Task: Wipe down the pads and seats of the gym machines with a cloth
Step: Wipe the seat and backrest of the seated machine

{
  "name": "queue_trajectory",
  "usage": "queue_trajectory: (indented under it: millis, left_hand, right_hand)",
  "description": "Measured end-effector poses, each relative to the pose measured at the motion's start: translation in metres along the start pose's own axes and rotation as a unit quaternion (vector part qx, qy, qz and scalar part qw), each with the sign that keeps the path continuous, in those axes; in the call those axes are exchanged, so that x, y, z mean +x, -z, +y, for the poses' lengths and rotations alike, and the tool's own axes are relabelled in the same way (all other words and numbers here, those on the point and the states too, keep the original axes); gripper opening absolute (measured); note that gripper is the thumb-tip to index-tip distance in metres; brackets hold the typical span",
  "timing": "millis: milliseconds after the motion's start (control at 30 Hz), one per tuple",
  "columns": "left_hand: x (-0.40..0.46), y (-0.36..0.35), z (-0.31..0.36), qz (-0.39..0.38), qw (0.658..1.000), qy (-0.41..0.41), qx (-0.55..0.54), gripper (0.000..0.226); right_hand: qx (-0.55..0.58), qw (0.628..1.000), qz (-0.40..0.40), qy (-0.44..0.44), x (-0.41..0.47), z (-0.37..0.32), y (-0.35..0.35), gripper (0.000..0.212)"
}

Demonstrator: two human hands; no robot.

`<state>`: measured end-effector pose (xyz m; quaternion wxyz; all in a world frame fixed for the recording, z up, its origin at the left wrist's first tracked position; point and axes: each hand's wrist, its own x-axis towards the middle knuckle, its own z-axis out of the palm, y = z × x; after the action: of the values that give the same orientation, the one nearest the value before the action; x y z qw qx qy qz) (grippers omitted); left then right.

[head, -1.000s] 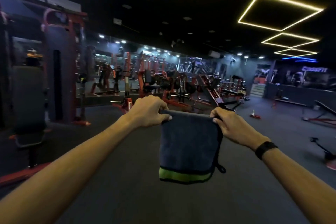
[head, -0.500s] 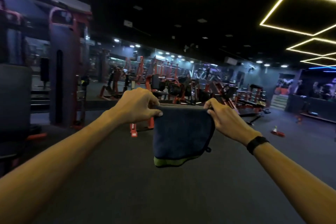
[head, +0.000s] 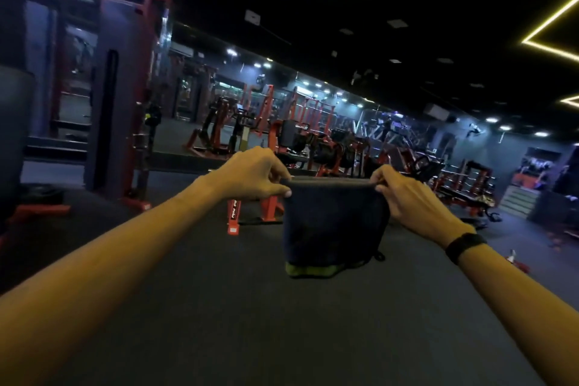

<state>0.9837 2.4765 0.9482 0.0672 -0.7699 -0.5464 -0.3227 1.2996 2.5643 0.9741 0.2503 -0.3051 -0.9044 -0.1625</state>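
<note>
You're standing on a dark rubbery gym floor (head: 250, 338), matte grey, running off into a dim hall with a black ceiling. There's a yellow light strip (head: 551, 37) cutting across the top right corner and a row of small white spotlights (head: 260, 64) further back along the far wall, which looks mirrored or glassed, hard to say in this light.

On your left there's a tall cable machine (head: 125, 88), dark panels on a red frame, with a dark pad (head: 12, 141) at the very left edge of the view. Straight ahead sits a cluster of red plate-loaded machines (head: 297, 141) with black pads, and one red frame foot (head: 233, 216) pokes out on the floor just behind your left hand. Off to the right there are some steps (head: 517, 200) and more red gear, all pretty blurry.

Your arms are both stretched out in front of you. Your left hand (head: 250, 175) is pinching the top left corner of the cloth (head: 332, 222) and your right hand (head: 413, 197), the one with the black wristband (head: 465, 244), is pinching the top right corner. The cloth is dark blue with a green strip along its bottom edge, hanging down between your hands in mid-air, well apart from any machine. It blocks your view of part of the floor and the machine bases behind it.
</note>
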Motion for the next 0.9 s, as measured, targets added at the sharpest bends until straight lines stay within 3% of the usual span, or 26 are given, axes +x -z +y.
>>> queue_trajectory:
  millis: [200, 400, 633, 900]
  left_hand:
    - [0.134, -0.061, -0.05, 0.021, 0.999, -0.019, -0.038, 0.01]
    - [0.236, -0.125, -0.125, -0.042, 0.999, -0.034, -0.002, 0.014]
    - [0.372, -0.192, -0.236, -0.037, 0.994, -0.049, 0.085, 0.022]
    - [0.475, -0.21, -0.365, 0.024, 0.992, 0.04, 0.119, 0.022]
  right_hand:
    - [-0.02, 0.999, 0.021, -0.028, 0.058, 0.108, -0.058, 0.009]
    - [-0.02, 0.998, 0.031, -0.047, 0.113, 0.201, -0.154, 0.009]
    - [0.018, 0.999, 0.024, -0.045, 0.23, 0.323, -0.264, 0.009]
    - [0.074, 0.997, 0.01, 0.032, 0.407, 0.402, -0.366, 0.012]
